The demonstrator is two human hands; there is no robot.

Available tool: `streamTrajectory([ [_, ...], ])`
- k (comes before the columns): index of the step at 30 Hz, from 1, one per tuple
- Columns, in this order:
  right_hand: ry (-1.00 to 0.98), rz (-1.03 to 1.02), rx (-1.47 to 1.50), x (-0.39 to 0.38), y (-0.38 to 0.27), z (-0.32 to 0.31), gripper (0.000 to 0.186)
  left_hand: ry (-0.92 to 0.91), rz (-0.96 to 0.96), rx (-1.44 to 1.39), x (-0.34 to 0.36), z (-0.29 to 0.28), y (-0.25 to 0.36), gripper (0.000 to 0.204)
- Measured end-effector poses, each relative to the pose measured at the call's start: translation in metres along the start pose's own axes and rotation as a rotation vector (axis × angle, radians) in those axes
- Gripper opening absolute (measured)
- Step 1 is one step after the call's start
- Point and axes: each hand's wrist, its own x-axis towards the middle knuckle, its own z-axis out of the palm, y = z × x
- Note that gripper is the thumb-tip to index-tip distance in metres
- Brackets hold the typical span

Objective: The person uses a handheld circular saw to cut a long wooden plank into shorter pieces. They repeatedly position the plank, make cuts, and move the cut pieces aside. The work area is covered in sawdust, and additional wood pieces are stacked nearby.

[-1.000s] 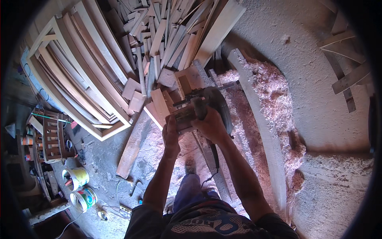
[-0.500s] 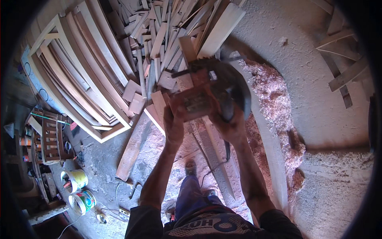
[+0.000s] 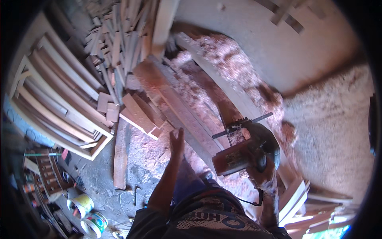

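My right hand [image 3: 263, 175] is wrapped round the rear handle of a circular saw [image 3: 234, 157] with a reddish motor body and a dark rounded guard. A thin metal bar crosses its base, and its cord hangs by my right forearm. The saw is held at my right, over planks and wood shavings. My left hand [image 3: 176, 139] hovers apart from the saw with its fingers curled in and nothing visible in them. Beside it lie short boards [image 3: 139, 113], and a long reddish plank [image 3: 175, 99] stretches away diagonally.
Curved wooden frames [image 3: 59, 91] lean at the left. A heap of offcuts [image 3: 115, 44] fills the far side. Wood shavings [image 3: 234, 59] surround a long pale board [image 3: 223, 83]. Two buckets [image 3: 81, 204] stand at the lower left, and more boards [image 3: 292, 201] lie at the lower right.
My left hand has let go of the saw and come away from it. My right hand has carried the saw right and nearer to me. The view has swung to the right.
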Motion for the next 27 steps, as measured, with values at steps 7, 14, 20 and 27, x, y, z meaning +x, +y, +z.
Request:
streamTrajectory([
  [7, 0.005, 0.288, -0.043, -0.111, 0.077, -0.046, 0.051, 0.119, 0.292, 0.288, -0.006, 0.086, -0.027, 0.12],
  [14, 0.006, 0.404, -0.05, -0.176, 0.128, -0.054, 0.053, 0.113, 0.302, 0.229, -0.011, 0.105, -0.03, 0.119],
  [20, 0.002, 0.301, -0.095, -0.191, 0.14, -0.037, 0.054, -0.004, 0.117, -0.186, -0.021, 0.049, -0.046, 0.091],
  [27, -0.075, 0.377, 0.084, -0.184, 0.109, -0.012, 0.054, -0.029, -0.135, -0.437, -0.042, -0.026, -0.063, 0.057],
])
